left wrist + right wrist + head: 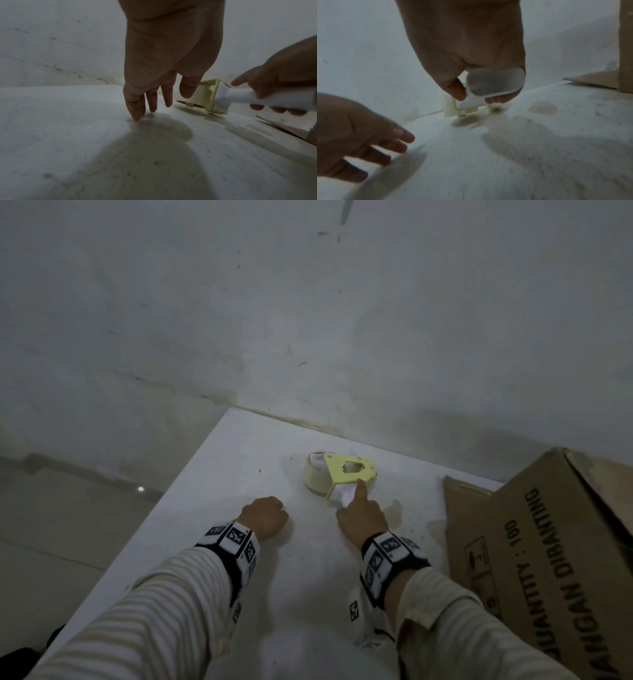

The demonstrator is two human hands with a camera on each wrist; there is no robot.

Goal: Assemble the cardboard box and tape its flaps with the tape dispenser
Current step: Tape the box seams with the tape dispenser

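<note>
The left hand [265, 517] rests on the white surface [191, 508] with its fingers loose and lightly bent, holding nothing. The right hand [363, 517] grips the white handle [274, 98] of the tape dispenser [342, 474], with the index finger stretched forward along the pale yellow frame.

From the head view the left hand looks like a closed fist seen from behind. The left wrist view shows otherwise: the fingers [137, 108] hang down nearly straight, their tips touching the surface, with nothing between them. That view also shows what the head view hides under the right hand, namely three fingers curled under the handle from below. The right wrist view looks straight at the butt end of the handle [494, 81], with the thumb [455, 90] pressed on its left side and fingertips showing beneath it. It is blurred, so the dispenser's frame is hard to read there.

The tape dispenser lies on its side on the surface, far from the person and near the wall [308, 320], with a roll of tape [313, 477] mounted in it.

The cardboard box [548, 549] stands at the right edge of the surface, well apart from the dispenser, printed with dark lettering. A flap [459, 508] lies flat on the surface toward the hands. Its inside is out of view.
</note>
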